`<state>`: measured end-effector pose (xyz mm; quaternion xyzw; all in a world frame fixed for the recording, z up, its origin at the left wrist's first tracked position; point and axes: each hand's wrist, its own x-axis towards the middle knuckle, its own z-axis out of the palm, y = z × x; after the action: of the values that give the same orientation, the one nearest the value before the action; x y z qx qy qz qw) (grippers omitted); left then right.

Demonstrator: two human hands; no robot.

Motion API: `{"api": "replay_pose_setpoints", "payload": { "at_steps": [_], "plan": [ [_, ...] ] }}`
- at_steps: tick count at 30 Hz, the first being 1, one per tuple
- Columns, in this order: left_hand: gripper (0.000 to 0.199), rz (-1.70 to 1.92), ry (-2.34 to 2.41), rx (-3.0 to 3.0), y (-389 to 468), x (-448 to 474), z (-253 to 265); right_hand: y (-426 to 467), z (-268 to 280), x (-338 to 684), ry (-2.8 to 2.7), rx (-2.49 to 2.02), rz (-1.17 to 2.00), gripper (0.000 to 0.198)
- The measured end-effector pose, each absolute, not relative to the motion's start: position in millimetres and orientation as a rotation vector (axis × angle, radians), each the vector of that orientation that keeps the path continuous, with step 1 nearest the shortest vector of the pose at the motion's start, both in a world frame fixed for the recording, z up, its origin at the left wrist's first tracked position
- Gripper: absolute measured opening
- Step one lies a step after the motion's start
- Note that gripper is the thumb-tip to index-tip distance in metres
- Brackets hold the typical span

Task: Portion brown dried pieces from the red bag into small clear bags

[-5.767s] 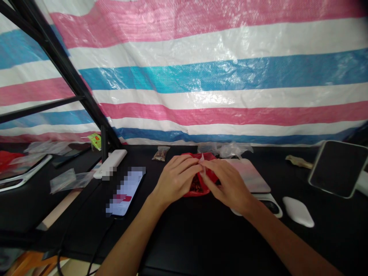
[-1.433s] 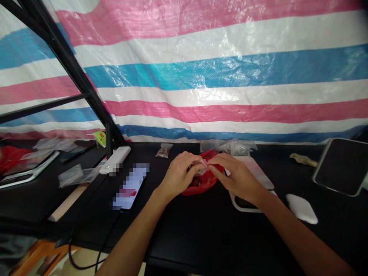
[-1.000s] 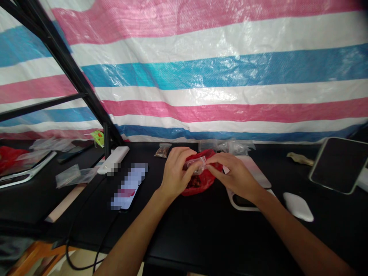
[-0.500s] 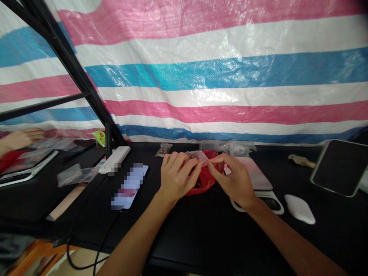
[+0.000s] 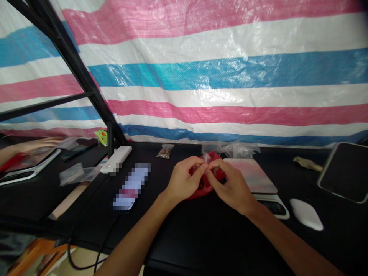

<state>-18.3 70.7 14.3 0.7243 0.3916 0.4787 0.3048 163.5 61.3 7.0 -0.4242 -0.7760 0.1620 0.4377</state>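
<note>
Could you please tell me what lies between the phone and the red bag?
In the head view, the left hand lies between the phone and the red bag, partly covering the bag, its fingertips at clear plastic.

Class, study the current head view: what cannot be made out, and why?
All in the head view:
Clear plastic: mostly hidden by the left hand and right hand.
Red bag: contents largely covered by both hands.
Scale: display partly behind the right wrist.
Phone: screen pixelated.
Co-worker's hand: blurred; arm cut off by left edge.
Dark-faced panel: cut off by right edge.
</note>
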Motion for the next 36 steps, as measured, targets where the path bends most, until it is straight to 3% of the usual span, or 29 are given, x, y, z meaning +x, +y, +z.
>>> {"api": "replay_pose_setpoints", "payload": {
  "at_steps": [9,13,21,36],
  "plan": [
    [0.028,1.212,0.919,1.718,72.4,-16.2,13.6,60.2,9.9,162.2,-1.937,-1.082,0.52,0.001],
    [0.034,1.177,0.935,1.74,72.2,-17.2,13.7,62.4,11.7,163.3,-1.932,-1.102,0.564,0.009],
    [0.023,1.173,0.932,1.831,72.8,-16.1,6.8,66.0,9.2,165.9,-1.969,-1.098,0.411,0.013],
    [0.03,1.146,0.887,1.755,78.3,-17.9,-1.3,65.1,12.9,166.2,-2.04,-1.164,0.351,0.007]
  ]
}}
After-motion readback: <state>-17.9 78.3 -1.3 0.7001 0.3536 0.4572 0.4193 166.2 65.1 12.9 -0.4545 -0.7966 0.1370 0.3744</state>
